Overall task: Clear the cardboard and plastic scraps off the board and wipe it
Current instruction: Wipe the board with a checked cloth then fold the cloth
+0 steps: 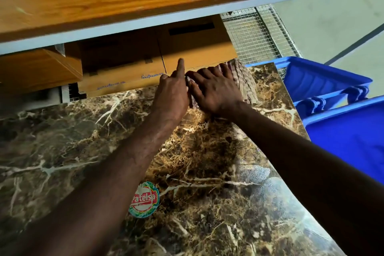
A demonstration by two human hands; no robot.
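Head view: right hand (216, 91) fingers spread flat on cloth (246, 81); left hand (171, 93) pinches cloth edge, forefinger extended; marbled board (62, 141).

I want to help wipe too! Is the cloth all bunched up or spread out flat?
Bunched up. The checked cloth sits in folds under the right hand at the far edge of the marble board.

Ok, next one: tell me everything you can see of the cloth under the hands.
The cloth is a checked fabric in faded reddish and grey tones, bunched into folds. It lies on the marble-patterned board near its far edge, close to the right corner. The right hand rests flat on it with fingers spread, covering much of it. The left hand touches its left edge, index finger raised. How far it extends beneath the hands is hidden.
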